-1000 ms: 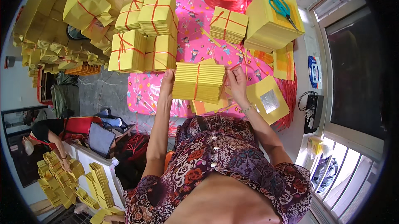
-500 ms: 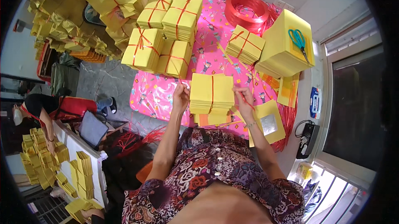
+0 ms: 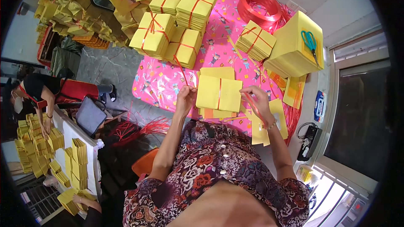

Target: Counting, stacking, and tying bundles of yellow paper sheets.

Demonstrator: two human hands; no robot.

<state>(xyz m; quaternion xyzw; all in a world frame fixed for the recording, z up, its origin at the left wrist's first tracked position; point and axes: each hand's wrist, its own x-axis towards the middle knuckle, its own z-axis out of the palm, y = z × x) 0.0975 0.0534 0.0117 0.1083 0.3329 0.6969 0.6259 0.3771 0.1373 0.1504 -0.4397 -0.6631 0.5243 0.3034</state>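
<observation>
A squared stack of yellow paper sheets [image 3: 209, 94] lies in front of me near the table's front edge. One red plastic ribbon [image 3: 219, 96] runs over its middle from far to near. My left hand [image 3: 185, 99], closed at the stack's left side, pinches one ribbon end [image 3: 181, 72], whose tail sticks up and away. On the right side, my right hand [image 3: 257, 100] is closed on the other red end [image 3: 252, 102], which trails over the palm toward the wrist. More yellow sheets [image 3: 216, 72] show behind the stack, and others lie under its near edge.
Tied yellow bundles [image 3: 183, 50] stand at the far left of the pink-covered table [image 3: 158, 77]. Another tied bundle [image 3: 256, 41], a red ribbon coil [image 3: 259, 8] and a tall paper stack [image 3: 290, 54] bearing teal-handled scissors [image 3: 309, 41] stand right. Two co-workers handle yellow bundles [image 3: 78, 164] at left.
The whole view has shifted a little. The stack has tipped or turned so its near side no longer shows, and sheets now appear behind it. Both hands still hold the ribbon ends.
</observation>
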